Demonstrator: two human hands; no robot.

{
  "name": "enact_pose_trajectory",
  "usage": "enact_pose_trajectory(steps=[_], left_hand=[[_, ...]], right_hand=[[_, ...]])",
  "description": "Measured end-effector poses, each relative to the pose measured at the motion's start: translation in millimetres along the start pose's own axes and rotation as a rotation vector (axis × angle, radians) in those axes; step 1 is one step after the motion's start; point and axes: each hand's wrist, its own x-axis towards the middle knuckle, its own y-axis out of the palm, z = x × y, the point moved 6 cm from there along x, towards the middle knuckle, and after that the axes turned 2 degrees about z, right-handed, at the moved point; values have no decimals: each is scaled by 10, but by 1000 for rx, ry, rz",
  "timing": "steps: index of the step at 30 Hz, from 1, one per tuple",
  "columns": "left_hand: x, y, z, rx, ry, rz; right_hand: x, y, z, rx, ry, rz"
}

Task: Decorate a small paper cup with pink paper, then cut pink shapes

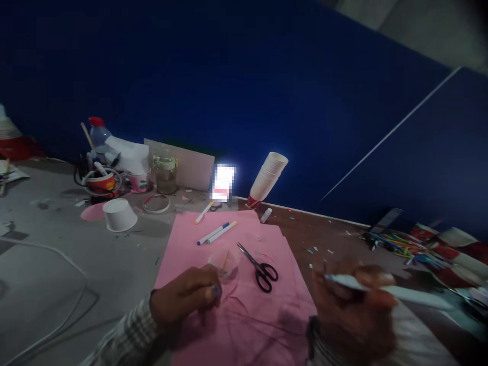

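Note:
My right hand (354,315), smeared by motion, grips a white marker pen (415,296) whose bluish tip points left. My left hand (186,295) rests closed over pink paper sheets (190,249). A small blue spot shows at its thumb; what its fingers hold, if anything, I cannot make out. Just beyond those fingers lies a pale, round, see-through piece (224,262). Black-handled scissors (259,268) lie on the paper between my hands. Farther up the sheets are a blue-ended marker (212,234), a green-and-yellow-ended marker (223,232) and a yellow-ended one (204,213).
Behind the paper stand a lit phone (223,182) and a leaning stack of paper cups (268,177). At left are an upturned white tub (120,214), a tape ring (156,204) and a glass jar (165,174). Colourful cords (400,246) lie at right.

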Motion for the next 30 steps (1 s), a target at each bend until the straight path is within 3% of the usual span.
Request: enact_pose_trajectory(steps=[2,4,7,10,14,19,27,30], left_hand=[[5,-91,136,-60,-124,-98],[-8,-224,258,-101,-187,-266],[-33,-401,426,-86,-245,-498],[-41,-484,547,105,-331,-630],[26,-365,598,466,-387,-520],[81,-204,665,716,-544,-364],[196,-118,563,796,-536,-444],[208,-98,557,846,-494,-471]], right_hand=[[98,23,-197,126,-6,-20],[99,82,-433,156,119,7],[11,148,-715,42,294,24],[-23,254,-845,-133,271,115],[-67,428,-992,-231,180,243],[-235,583,-1132,-248,102,358],[-332,696,-1101,-366,-25,433],[-336,645,-1087,-338,-22,363]])
